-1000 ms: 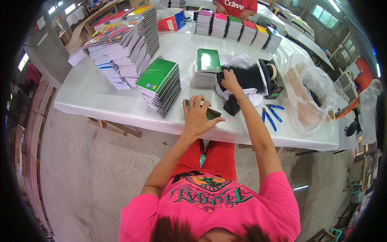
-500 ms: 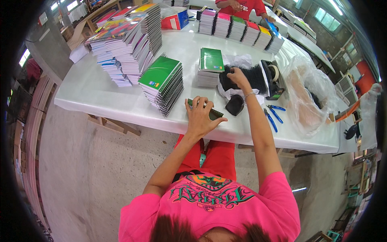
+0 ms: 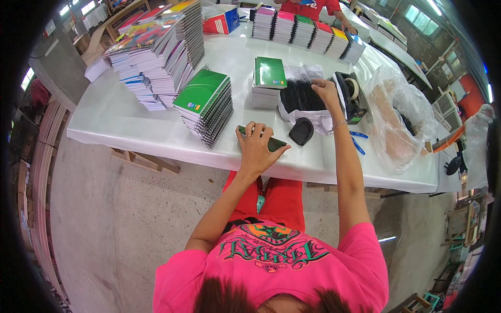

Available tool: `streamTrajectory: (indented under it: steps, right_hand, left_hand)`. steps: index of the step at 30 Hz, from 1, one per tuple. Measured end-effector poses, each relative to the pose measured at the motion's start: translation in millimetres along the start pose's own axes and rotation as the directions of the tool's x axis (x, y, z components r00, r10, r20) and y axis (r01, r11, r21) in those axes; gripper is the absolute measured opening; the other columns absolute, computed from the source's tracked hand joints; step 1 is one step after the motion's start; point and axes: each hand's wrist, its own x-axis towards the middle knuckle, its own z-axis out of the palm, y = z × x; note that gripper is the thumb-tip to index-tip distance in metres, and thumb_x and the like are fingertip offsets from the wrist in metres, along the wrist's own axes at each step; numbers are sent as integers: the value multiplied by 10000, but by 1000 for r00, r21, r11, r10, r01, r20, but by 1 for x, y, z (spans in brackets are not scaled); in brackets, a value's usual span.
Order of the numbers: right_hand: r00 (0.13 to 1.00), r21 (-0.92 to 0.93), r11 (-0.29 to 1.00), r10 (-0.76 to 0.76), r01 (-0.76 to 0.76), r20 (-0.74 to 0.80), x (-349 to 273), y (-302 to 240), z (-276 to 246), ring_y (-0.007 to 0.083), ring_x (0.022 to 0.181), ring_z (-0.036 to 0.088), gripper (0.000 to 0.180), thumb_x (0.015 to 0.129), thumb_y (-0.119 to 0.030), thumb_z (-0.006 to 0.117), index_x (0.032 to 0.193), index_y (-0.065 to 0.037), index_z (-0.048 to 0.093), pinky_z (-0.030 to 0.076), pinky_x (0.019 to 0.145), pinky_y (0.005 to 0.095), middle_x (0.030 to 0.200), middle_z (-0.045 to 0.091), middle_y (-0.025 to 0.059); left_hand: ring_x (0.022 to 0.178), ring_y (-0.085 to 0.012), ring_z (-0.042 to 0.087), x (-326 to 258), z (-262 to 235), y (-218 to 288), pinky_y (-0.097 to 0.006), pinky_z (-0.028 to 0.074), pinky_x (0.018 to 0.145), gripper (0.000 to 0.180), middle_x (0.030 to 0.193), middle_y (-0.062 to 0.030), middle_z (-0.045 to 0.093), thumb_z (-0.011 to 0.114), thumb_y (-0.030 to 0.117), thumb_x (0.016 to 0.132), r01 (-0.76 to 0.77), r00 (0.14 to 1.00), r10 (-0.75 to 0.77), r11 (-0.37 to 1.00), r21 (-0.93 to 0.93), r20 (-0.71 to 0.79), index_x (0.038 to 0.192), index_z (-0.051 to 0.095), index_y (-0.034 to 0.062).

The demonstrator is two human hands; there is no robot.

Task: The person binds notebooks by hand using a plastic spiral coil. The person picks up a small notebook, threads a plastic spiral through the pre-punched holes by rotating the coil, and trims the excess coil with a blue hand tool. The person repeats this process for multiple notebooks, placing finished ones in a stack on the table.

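Note:
My left hand [image 3: 255, 148] is wrapped over a green notebook [image 3: 275, 144] at the table's near edge, fingers on its far side. To the right, my right hand [image 3: 327, 94] pinches a black spiral binding coil [image 3: 311, 73] above a pile of black coils [image 3: 300, 95]. White wrapping [image 3: 319, 121] lies under the pile. A stack of green notebooks without visible coils [image 3: 270, 73] stands left of the pile. Further left is a stack of spiral-bound green notebooks [image 3: 203, 93]. A small black cup-like piece [image 3: 301, 131] sits between my hands.
Blue-handled pliers [image 3: 358, 142] lie partly behind my right forearm, near a tape dispenser [image 3: 354, 94] and a clear plastic bag [image 3: 396, 120]. Tall notebook stacks [image 3: 156, 57] fill the back left. Across the table, a person in red [image 3: 308, 9] stands behind a row of bound notebooks [image 3: 302, 32].
My right hand has moved right and slightly away from me over the coils, lifting one coil. My left hand stays on the notebook. The person opposite has moved their hands.

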Motion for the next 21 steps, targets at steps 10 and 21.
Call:
streamTrajectory:
  steps: [10, 21]
  right_hand:
    - [908, -393, 831, -417, 395, 30, -109, -78, 11, 265, 779, 568, 280, 896, -75, 572, 1163, -60, 655, 445, 713, 370, 856, 560, 132]
    - [939, -82, 958, -247, 273, 237, -212, -80, 20, 163, 737, 504, 258, 928, -87, 591, 1173, -41, 655, 415, 685, 278, 856, 598, 80]
  left_hand:
    - [1130, -313, 424, 0, 1, -4, -662, 272, 960, 487, 1032, -78, 503, 802, 467, 669, 30, 1000, -29, 999, 31, -9, 872, 594, 76]
    - [1127, -315, 424, 1, 3, 0, -680, 282, 939, 466, 1019, -62, 502, 803, 425, 646, 34, 999, -34, 999, 23, 3, 885, 586, 89]
